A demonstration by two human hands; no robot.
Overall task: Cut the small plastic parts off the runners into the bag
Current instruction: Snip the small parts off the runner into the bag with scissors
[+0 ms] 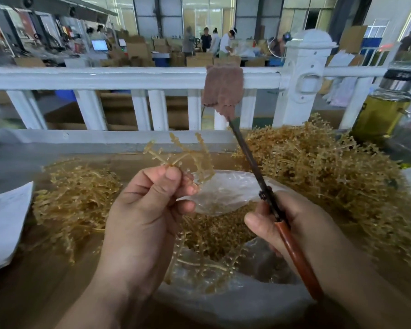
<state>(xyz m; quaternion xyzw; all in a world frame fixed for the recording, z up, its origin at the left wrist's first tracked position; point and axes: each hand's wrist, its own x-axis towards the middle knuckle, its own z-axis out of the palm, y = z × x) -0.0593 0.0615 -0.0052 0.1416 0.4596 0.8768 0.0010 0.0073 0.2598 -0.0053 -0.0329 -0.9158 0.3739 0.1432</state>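
Note:
My left hand [147, 210] pinches a tan plastic runner [183, 155] with small parts on its branches, held up above the bag. My right hand [299, 226] grips scissors [254, 167] with red-brown handles; the dark blades are closed and point up and away, to the right of the runner. Below both hands lies a clear plastic bag [223, 191], its mouth open, with a heap of small tan parts [214, 233] inside.
A large pile of runners [318, 167] fills the table's right side and a smaller pile [74, 198] lies on the left. A white fence rail [105, 78] with a brown cloth [223, 89] runs behind. A glass bottle [384, 108] stands far right; white paper [5, 222] lies at left.

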